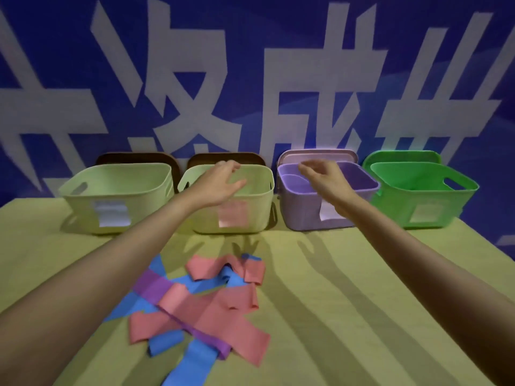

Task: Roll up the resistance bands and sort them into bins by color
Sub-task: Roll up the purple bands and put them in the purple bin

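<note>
Both my hands, left hand (220,182) and right hand (323,176), hover empty and loose-fingered over the bins, while the tangled resistance bands (203,305) lie back toward me (nearer my left), strips running diagonally.

Dim bluish light, soft overall blur, streaky arm shadows on tablecloth (334,274), wide-angle edge bending

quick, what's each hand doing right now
Left hand: open, holding nothing, over the pale green bin.
Right hand: open, holding nothing, over the purple bin.
</note>
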`<state>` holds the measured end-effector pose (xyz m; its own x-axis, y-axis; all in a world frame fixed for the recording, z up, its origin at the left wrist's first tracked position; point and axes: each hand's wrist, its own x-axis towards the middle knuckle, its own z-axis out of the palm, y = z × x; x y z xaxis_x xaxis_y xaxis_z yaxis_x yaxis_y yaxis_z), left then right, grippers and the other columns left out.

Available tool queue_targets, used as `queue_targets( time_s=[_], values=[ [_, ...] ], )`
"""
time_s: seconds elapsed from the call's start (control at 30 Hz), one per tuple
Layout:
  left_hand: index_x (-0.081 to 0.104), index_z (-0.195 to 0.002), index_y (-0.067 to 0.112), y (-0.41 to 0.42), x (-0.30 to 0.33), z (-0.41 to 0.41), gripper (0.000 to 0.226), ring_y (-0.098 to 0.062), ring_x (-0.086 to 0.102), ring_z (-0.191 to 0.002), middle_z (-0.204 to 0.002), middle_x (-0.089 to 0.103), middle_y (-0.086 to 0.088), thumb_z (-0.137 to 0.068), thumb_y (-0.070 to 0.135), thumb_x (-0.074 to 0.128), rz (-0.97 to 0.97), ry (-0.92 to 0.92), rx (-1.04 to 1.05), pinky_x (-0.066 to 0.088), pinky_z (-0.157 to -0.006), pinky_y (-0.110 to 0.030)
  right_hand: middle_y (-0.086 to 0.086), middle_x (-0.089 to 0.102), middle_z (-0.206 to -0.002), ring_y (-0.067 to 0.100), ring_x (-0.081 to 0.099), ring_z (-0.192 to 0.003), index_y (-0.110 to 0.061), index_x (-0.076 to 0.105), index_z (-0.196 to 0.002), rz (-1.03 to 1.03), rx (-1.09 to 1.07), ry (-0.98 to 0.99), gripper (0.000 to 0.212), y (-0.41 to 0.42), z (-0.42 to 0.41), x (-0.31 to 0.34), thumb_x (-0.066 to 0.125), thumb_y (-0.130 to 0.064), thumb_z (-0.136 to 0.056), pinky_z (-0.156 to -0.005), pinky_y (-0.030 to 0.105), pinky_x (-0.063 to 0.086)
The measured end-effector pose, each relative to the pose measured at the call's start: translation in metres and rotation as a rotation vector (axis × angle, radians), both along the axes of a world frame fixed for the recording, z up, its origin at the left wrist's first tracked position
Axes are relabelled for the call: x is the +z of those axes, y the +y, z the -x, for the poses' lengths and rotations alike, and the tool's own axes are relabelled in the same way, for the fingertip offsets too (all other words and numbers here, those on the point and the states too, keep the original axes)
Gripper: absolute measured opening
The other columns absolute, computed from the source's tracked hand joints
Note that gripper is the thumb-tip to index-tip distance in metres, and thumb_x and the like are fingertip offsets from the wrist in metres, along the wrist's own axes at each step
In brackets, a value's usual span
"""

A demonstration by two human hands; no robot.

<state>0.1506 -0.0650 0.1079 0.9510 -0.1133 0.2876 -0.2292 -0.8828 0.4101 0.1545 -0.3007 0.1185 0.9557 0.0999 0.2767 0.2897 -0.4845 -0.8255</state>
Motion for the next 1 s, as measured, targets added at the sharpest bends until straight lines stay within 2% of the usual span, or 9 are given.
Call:
queue_targets(
  time_s=[0.1,0.13,0.23,0.43,0.57,0.67,0.8,0.93,1.0],
  values=[
    [0.048,-0.136,0.006,0.021,-0.021,0.030,0.049,-0.023,0.049,-0.125,-0.135,0.052,-0.012,-0.094,0.030,0.058,0.045,-0.052,0.017,0.038,-0.105,-0.034,-0.002,0.063,-0.105,0.003,0.059,-0.092,-0.005,0.063,-0.121,-0.111,0.027,-0.028,0.030,0.008,0.035,-0.021,0.054,-0.023,-0.098,-0.078,0.011,0.046],
    [0.049,-0.135,0.005,0.029,-0.029,0.042,0.047,-0.023,0.049,-0.124,-0.133,0.053,-0.012,-0.094,0.028,0.059,0.062,-0.067,0.020,0.036,-0.104,-0.031,-0.002,0.064,-0.104,0.000,0.058,-0.088,-0.006,0.064,-0.119,-0.123,0.038,-0.025,0.029,0.009,0.044,-0.030,0.055,-0.023,-0.097,-0.075,0.007,0.045],
    [0.053,-0.130,0.005,0.051,-0.054,0.078,0.042,-0.021,0.053,-0.117,-0.126,0.056,-0.012,-0.092,0.022,0.062,0.125,-0.111,0.059,0.036,-0.097,-0.022,0.002,0.067,-0.109,0.004,0.059,-0.094,-0.005,0.064,-0.119,-0.101,0.056,0.016,0.032,0.014,0.065,-0.064,0.058,-0.025,-0.095,-0.080,0.014,0.043],
    [0.060,-0.121,0.004,0.095,-0.113,0.143,0.033,-0.019,0.058,-0.106,-0.118,0.062,-0.010,-0.090,0.012,0.065,0.272,-0.090,0.234,0.041,-0.091,-0.026,-0.001,0.064,-0.115,0.011,0.061,-0.103,-0.008,0.061,-0.122,-0.060,0.150,0.105,0.034,0.034,0.103,-0.116,0.063,-0.022,-0.092,-0.079,0.021,0.048],
    [0.061,-0.118,-0.002,0.122,-0.151,0.160,0.032,-0.028,0.060,-0.104,-0.114,0.063,-0.018,-0.086,0.002,0.065,0.230,-0.012,0.375,0.043,-0.091,-0.031,0.003,0.068,-0.108,0.014,0.066,-0.096,-0.009,0.065,-0.115,-0.020,0.309,0.101,0.028,0.057,0.124,-0.132,0.067,-0.016,-0.088,-0.081,0.029,0.055],
    [0.063,-0.114,-0.004,0.144,-0.169,0.157,0.027,-0.036,0.062,-0.102,-0.112,0.064,-0.023,-0.087,0.001,0.059,0.185,0.027,0.526,0.047,-0.088,-0.040,0.003,0.068,-0.106,0.012,0.065,-0.089,-0.008,0.065,-0.113,0.099,0.445,0.054,0.025,0.082,0.133,-0.135,0.066,-0.013,-0.088,-0.083,0.027,0.052],
    [0.065,-0.117,-0.001,0.158,-0.171,0.139,0.029,-0.034,0.060,-0.110,-0.118,0.065,-0.020,-0.090,0.009,0.058,0.281,0.092,0.746,0.046,-0.090,-0.037,0.008,0.063,-0.119,0.016,0.062,-0.094,-0.005,0.062,-0.121,0.296,0.622,-0.024,0.030,0.132,0.125,-0.131,0.060,-0.012,-0.092,-0.080,0.017,0.044],
    [0.065,-0.116,0.001,0.159,-0.166,0.122,0.032,-0.032,0.059,-0.112,-0.118,0.066,-0.016,-0.090,0.018,0.063,0.289,0.135,0.746,0.047,-0.089,-0.036,0.016,0.050,-0.140,0.034,0.051,-0.121,-0.005,0.058,-0.129,0.564,0.729,-0.125,0.034,0.176,0.101,-0.143,0.048,-0.008,-0.096,-0.100,0.036,0.040],
    [0.064,-0.115,0.000,0.159,-0.166,0.117,0.036,-0.032,0.060,-0.109,-0.113,0.067,-0.016,-0.088,0.024,0.068,0.304,0.158,0.738,0.047,-0.087,-0.037,0.016,0.052,-0.136,0.037,0.046,-0.122,-0.007,0.059,-0.126,0.723,0.741,-0.164,0.034,0.185,0.095,-0.151,0.044,-0.010,-0.096,-0.095,0.047,0.043]
  ],
)
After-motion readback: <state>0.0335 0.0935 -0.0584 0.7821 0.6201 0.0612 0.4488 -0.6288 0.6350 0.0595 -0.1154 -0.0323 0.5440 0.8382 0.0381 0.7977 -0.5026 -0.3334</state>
